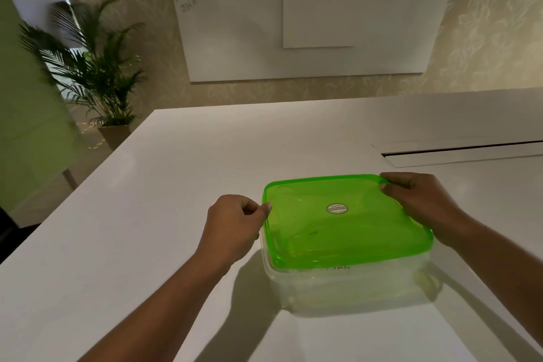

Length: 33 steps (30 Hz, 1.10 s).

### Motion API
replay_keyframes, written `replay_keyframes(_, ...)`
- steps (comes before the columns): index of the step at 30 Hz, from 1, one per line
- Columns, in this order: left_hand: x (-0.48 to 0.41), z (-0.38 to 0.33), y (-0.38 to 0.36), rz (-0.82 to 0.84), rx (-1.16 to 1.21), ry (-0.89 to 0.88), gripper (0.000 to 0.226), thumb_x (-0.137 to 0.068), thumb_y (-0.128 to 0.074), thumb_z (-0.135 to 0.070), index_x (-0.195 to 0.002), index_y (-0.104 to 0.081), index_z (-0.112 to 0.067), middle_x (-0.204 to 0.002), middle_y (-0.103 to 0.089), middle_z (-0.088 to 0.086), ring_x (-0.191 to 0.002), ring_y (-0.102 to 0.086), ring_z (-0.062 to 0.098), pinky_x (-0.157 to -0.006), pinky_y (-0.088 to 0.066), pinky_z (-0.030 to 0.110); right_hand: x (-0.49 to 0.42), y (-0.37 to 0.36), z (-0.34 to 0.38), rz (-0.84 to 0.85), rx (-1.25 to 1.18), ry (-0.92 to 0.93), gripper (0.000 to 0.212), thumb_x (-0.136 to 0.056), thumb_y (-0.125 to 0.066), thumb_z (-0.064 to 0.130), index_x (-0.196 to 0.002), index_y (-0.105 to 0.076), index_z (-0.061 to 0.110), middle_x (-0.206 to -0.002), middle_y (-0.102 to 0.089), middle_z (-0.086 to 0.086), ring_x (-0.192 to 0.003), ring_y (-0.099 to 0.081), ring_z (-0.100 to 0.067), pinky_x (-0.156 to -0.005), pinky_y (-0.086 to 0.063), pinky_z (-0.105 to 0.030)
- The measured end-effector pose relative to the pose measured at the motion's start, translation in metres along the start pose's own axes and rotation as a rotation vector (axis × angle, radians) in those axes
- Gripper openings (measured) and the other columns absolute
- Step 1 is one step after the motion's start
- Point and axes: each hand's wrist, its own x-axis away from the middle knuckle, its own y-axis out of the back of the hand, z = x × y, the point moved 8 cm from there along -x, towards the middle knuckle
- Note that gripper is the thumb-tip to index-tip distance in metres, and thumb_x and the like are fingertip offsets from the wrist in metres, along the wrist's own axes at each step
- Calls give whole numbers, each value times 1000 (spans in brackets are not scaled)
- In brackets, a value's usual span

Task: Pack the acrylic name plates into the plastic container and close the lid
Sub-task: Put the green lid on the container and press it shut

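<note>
A clear plastic container [346, 288] stands on the white table [147, 229], right of centre and near me. A translucent green lid [346, 232] with a round sticker lies on top of it. My left hand [235, 226] pinches the lid's left edge, thumb on top. My right hand [423, 200] grips the lid's far right corner, fingers curled over the rim. Faint clear shapes show through the container's front wall; I cannot tell the name plates apart inside.
A long cable slot with a flap [461, 151] is set into the table behind and right of the container. A potted palm [97, 73] stands on the floor past the table's left corner. White boards [293, 15] hang on the far wall.
</note>
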Motion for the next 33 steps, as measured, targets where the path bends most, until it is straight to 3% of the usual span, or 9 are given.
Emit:
replay_keyframes(3,3,3,1,-14,2,0,34,-86,-70,-37,-59,-69,-16,-40,-60,-11,-37,-55,0,-40,-33,12,2,0,0,-5,22,6,34,-82,-71,29,-115,-69,24,-106,-71,1,-97,-66,-17,-95,-50,-42)
replay_keyframes(6,3,7,4,-33,3,8,36,-86,-70,-37,-57,-68,-16,-39,-60,-7,-36,-52,0,-44,-34,18,4,-5,-3,4,4,-9,33,-82,-72,27,-114,-70,23,-105,-72,1,-94,-67,-14,-94,-51,-40)
replay_keyframes(16,8,19,-2,-33,50,19,31,-88,-68,-35,-65,-71,-15,-44,-63,-3,-32,-49,1,-46,-38,20,10,-7,-8,6,-43,-39,34,-82,-72,25,-115,-69,22,-97,-71,9,-88,-68,-13,-91,-53,-39)
replay_keyframes(26,9,26,-4,-52,127,28,26,-89,-68,-32,-70,-71,-15,-61,-70,3,-43,-60,10,-51,-44,27,22,-10,-4,21,-26,-54,42,-82,-73,27,-123,-65,25,-114,-68,0,-95,-66,-19,-94,-52,-44)
replay_keyframes(29,11,29,-8,-5,112,66,25,-88,-65,-44,-79,-68,-20,-71,-72,4,-52,-65,19,-52,-47,32,26,-12,-7,62,-38,-86,43,-82,-73,31,-124,-62,31,-112,-66,-5,-94,-66,-23,-91,-52,-45)
replay_keyframes(33,24,38,-26,122,92,169,43,-82,-59,-65,-90,-58,-23,-78,-69,4,-42,-62,14,-40,-36,19,32,-16,-11,140,-38,-135,34,-82,-71,38,-114,-68,25,-98,-72,-6,-85,-70,-24,-79,-55,-37)
